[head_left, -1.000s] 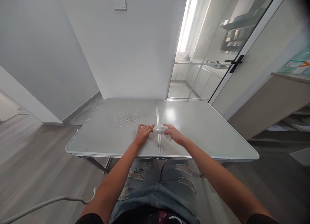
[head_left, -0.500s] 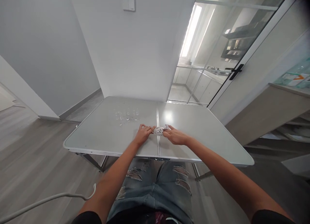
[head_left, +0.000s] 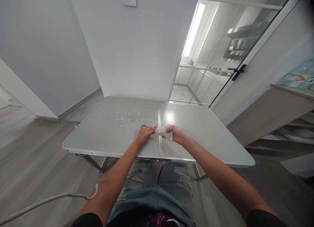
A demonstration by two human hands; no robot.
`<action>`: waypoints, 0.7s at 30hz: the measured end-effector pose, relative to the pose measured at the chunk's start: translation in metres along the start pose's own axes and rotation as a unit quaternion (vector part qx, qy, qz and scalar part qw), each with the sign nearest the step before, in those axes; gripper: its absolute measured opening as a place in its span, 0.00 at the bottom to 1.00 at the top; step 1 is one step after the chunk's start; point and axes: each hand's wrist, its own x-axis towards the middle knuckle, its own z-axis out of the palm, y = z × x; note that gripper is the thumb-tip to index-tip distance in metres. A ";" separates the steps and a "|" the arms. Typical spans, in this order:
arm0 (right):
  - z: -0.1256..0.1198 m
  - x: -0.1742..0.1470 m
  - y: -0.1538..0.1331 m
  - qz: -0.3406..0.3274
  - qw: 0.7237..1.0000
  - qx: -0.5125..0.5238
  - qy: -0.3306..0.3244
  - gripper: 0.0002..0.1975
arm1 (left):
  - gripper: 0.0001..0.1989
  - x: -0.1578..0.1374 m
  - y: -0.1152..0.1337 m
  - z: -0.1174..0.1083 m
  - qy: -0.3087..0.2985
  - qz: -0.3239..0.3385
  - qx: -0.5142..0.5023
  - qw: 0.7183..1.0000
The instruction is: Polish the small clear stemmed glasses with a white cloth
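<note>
A small clear glass [head_left: 160,131] is held sideways over the table's centre seam. My left hand [head_left: 145,134] is closed on its left end, fingers pinched together. At the other end, my right hand [head_left: 177,134] grips a crumpled white cloth [head_left: 169,136] against the glass; part of the cloth hangs below the fingers. Whether some of it sits inside the glass, I cannot tell. Several more clear glasses [head_left: 129,117] stand grouped on the table, to the left and beyond my left hand.
The pale folding table [head_left: 196,128] has a metal rim and a middle seam. A wall rises behind it. To the right are a glass door with a black handle [head_left: 237,72] and a shelf unit [head_left: 267,114] bearing wrapped bottles. A white cable [head_left: 61,196] passes by my left forearm.
My right hand has turned and lifted slightly, and the cloth now hangs lower at the glass's right end. More of the glass's clear side shows. My left hand stays in place.
</note>
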 end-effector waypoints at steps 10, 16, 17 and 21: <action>0.002 -0.008 0.011 -0.251 0.916 -0.314 -0.011 0.05 | 0.22 0.000 0.000 -0.001 0.045 -0.026 -0.012 0.999; -0.031 -0.010 -0.006 -0.374 0.690 -0.592 -0.186 0.07 | 0.22 0.000 -0.001 0.000 0.018 0.007 -0.012 1.000; -0.035 -0.009 -0.009 -0.388 0.665 -0.605 -0.205 0.07 | 0.22 0.000 -0.001 0.000 0.017 0.011 -0.011 1.000; -0.039 -0.004 -0.013 -0.428 0.594 -0.644 -0.222 0.09 | 0.22 0.001 -0.002 0.000 0.015 0.009 -0.001 1.000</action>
